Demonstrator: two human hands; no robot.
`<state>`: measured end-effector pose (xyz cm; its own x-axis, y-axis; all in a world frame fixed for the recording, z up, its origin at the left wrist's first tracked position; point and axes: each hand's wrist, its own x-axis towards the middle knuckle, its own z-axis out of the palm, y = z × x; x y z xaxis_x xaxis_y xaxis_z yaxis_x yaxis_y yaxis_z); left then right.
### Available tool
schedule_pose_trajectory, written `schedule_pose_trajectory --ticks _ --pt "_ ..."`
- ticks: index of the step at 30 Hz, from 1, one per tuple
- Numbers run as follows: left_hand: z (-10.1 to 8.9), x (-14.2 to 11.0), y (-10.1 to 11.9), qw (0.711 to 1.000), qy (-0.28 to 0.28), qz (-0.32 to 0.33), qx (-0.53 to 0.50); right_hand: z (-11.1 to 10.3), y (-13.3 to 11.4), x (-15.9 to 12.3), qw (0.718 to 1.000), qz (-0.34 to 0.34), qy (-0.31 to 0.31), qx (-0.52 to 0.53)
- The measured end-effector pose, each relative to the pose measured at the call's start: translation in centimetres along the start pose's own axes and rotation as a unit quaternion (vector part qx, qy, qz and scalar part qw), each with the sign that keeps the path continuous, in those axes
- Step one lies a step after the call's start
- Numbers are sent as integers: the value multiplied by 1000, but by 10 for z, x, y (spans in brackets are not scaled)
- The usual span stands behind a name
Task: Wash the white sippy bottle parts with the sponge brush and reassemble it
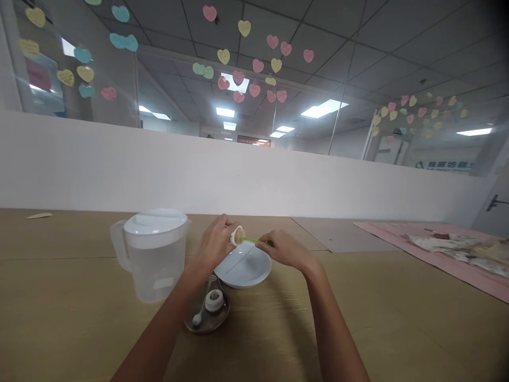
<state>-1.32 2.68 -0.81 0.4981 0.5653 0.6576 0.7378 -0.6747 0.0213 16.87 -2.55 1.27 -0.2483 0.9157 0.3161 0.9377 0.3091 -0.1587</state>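
Above a white bowl [254,273], my left hand [216,243] is closed round a small white-rimmed piece [237,235], its opening turned to the right. The inside looks pale and beige; its exact kind is not clear. From the right, my right hand [287,248] pinches a thin yellow-green stick [251,240], whose tip reaches that opening. Below my left wrist lies a brown dish [207,328]. On it are a white ring-shaped cap [214,300] and a slim white tool with a rounded end [197,319]. My left forearm hides part of the dish.
A clear plastic pitcher [157,270] with a white lid stands left of the bowl. At the far right, a pink cloth [382,239] bears crumpled fabric [457,249]. Behind the brown-covered table [270,339] runs a low white wall [238,178] with glass above.
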Motion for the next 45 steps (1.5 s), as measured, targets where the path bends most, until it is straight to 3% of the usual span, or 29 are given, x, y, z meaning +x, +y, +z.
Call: schedule_pose_trajectory --ticks 5,11,17,20,23,26,30,32,37,41,45 --pt "14 4 14 999 -28 25 -34 -5 -2 -3 996 76 29 -44" --pt "22 3 9 999 -48 2 0 -2 5 4 996 37 -37 73" --pt "25 2 -4 994 -21 19 104 -14 39 -11 980 83 -91 158" --pt "27 2 -7 988 16 34 150 -14 70 -17 973 160 -78 146" --pt "29 2 -7 991 21 32 127 0 103 -11 955 276 -36 101" --pt "30 1 0 999 -14 -30 10 28 125 4 947 310 -38 75" --pt "28 -4 29 977 -30 -92 -188 71 136 23 943 318 -80 59" --pt "27 -10 48 964 -68 -77 -247 89 136 28 943 308 -114 60" --pt "22 -27 83 920 -256 33 -295 116 135 32 934 293 -192 66" --pt "23 -31 86 906 -326 62 -262 124 132 33 930 289 -215 70" --pt "26 -31 82 903 -365 70 -217 115 125 36 946 277 -161 44"
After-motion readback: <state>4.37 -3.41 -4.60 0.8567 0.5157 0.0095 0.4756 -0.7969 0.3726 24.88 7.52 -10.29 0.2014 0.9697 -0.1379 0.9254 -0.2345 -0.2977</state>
